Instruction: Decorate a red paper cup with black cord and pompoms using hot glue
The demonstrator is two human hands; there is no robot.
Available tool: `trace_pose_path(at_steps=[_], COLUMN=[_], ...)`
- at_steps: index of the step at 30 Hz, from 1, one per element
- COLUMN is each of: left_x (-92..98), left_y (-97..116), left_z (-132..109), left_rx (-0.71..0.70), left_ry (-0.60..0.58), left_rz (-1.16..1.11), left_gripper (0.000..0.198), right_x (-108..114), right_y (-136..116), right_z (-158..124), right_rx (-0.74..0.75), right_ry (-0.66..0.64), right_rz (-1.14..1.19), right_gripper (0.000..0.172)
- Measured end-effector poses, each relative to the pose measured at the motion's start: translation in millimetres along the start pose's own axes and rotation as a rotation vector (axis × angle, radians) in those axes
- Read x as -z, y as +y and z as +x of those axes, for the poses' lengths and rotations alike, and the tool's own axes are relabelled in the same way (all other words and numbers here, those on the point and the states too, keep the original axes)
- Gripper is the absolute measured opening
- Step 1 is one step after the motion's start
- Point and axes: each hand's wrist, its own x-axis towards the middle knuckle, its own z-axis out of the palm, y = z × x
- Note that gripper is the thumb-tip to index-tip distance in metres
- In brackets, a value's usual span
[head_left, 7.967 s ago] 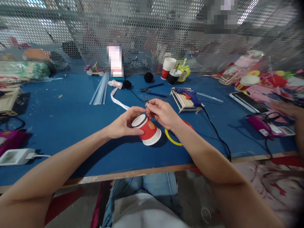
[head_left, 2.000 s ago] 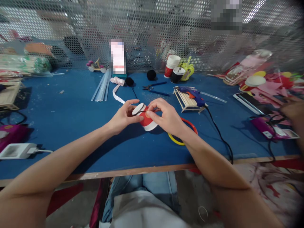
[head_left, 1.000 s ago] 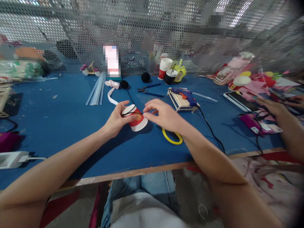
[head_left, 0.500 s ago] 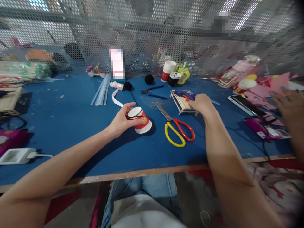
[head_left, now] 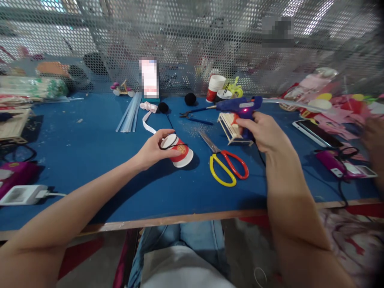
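Observation:
My left hand [head_left: 155,149] is closed round a red and white paper cup [head_left: 182,154], which is tilted with its white end up. Black yarn wraps across the cup and trails back to a small black yarn ball [head_left: 163,107]. In my right hand [head_left: 264,130] is a blue hot glue gun [head_left: 237,105], its red light lit and a clear glue stick [head_left: 288,103] poking from its rear. The gun is just above a small wooden stick rack [head_left: 226,124]. Scissors [head_left: 214,149] with one yellow and one red handle lie between my hands.
Behind lie pliers [head_left: 196,116], another black yarn ball [head_left: 190,99], stacked paper cups [head_left: 215,86] and clear glue sticks [head_left: 130,114]. A phone [head_left: 316,134] and a purple box [head_left: 339,164] lie right, near another person's hand [head_left: 373,136]. A perforated metal screen [head_left: 180,48] bounds the back.
My right hand has lifted the glue gun off the wooden rack, and its red light now shows. The left hand and cup have barely moved. The other person's hand has shifted right.

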Motion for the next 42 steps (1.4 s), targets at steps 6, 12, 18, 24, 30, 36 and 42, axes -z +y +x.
trace_pose_path(at_steps=[6, 12, 18, 24, 30, 36, 42], left_x=[-2.9, -2.2, -1.8, -2.1, -3.4, -3.9, -4.3], left_y=[-3.6, -2.7, -5.4, -4.2, -3.6, -3.3, -2.7], left_z=[0.2, 1.7, 2.5, 1.8, 1.8, 1.2, 1.6], left_rx=[0.005, 0.034, 0.023, 0.030, 0.022, 0.016, 0.012], left_ry=[0.026, 0.051, 0.053, 0.068, 0.069, 0.065, 0.063], left_rz=[-0.080, -0.104, -0.130, -0.098, -0.106, -0.112, -0.109], left_gripper=[0.065, 0.056, 0.059, 0.064, 0.065, 0.067, 0.067], right_x=[-27.8, -46.7, -51.3, -55.2, -54.4, -55.8, -53.8], right_y=[-52.9, -65.5, -58.4, -51.7, -56.4, -58.7, -60.0], right_z=[-41.3, -61.1, -62.3, -66.9, -69.7, -71.2, -69.8], right_rx=[0.054, 0.156, 0.316, 0.454, 0.440, 0.473, 0.418], right_ry=[-0.247, -0.256, -0.217, -0.195, -0.195, -0.178, -0.192], right_rz=[0.242, 0.073, -0.059, -0.227, -0.299, -0.313, -0.330], right_gripper=[0.019, 0.014, 0.018, 0.019, 0.017, 0.017, 0.016])
